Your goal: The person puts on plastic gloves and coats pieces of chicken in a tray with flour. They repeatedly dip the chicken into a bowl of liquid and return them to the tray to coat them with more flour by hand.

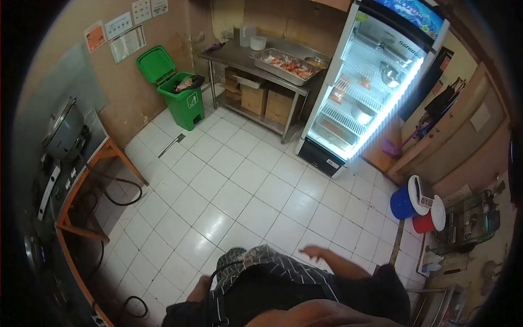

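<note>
Out in front of my body on the right is my right hand (pixel 316 252), over the white tiled floor (pixel 256 191), touching nothing. Its fingers look partly stretched out, with no object in them. At my left side, my left hand (pixel 202 284) hangs by the striped apron (pixel 261 256). Its fingers are hidden, and I cannot make out anything in it. Neither hand is close to the furniture around the room.
A lit glass-door fridge (pixel 359 92) stands ahead right, beside a steel table (pixel 229 54) bearing a tray of food (pixel 283 65). A green bin (pixel 182 101) has its lid up. Cookers stand on a wooden-framed table (pixel 103 147) at left; a blue bucket (pixel 403 201) is right.
</note>
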Demonstrator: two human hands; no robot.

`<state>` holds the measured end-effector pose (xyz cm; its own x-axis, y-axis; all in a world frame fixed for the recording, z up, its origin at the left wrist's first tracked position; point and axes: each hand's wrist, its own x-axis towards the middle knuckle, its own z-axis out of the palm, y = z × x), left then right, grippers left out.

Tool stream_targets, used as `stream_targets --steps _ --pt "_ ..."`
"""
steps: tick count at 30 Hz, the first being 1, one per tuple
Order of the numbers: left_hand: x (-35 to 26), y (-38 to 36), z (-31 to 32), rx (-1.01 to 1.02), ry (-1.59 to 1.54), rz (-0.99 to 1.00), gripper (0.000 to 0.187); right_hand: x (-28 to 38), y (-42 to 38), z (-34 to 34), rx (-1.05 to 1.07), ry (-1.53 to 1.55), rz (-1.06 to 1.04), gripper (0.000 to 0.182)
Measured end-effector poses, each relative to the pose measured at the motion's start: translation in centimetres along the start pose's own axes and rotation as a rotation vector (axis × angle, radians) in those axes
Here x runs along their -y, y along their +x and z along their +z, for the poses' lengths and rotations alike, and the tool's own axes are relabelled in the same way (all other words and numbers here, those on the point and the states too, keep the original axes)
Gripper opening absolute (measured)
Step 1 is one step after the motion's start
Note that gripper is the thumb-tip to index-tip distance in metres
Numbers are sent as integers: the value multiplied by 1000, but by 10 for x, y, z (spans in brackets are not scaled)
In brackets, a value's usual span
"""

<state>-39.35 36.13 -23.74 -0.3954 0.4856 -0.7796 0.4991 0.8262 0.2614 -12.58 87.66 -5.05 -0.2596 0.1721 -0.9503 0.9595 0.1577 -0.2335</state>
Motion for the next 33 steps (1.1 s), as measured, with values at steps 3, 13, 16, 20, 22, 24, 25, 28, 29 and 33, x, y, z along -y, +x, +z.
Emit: stream_targets --steps 3,13,16,20,22,24,25,28,29,33 --pt "16 -38 -10 152 -175 -216 36 122 73 -109 -199 -480 -438 58" --pt "-28 195 -250 -2 -158 -125 31 463 109 -304 -101 27 -618 43" --pt "-57 335 -391 -293 11 73 34 487 114 -360 -81 -62 -657 43" --pt "-145 460 -675 -498 -382 70 56 472 189 -421 -145 -94 -709 50" --pt "-207 459 -788 -742 -652 148 49 503 170 -465 -40 -120 -767 59" --pt "-237 474 -850 -822 -711 152 43 511 212 -491 -32 -120 -856 59" --pt "-254 486 -885 -797 -918 264 41 536 217 -524 -32 -129 -854 59" --pt "-278 497 -942 -636 -1150 339 37 647 202 -623 12 -183 -766 51" --pt "-278 494 -949 -518 -1194 278 35 680 201 -650 -99 -196 -862 48" --pt "-262 519 -992 -428 -1237 102 34 883 110 -773 -235 281 -872 24"
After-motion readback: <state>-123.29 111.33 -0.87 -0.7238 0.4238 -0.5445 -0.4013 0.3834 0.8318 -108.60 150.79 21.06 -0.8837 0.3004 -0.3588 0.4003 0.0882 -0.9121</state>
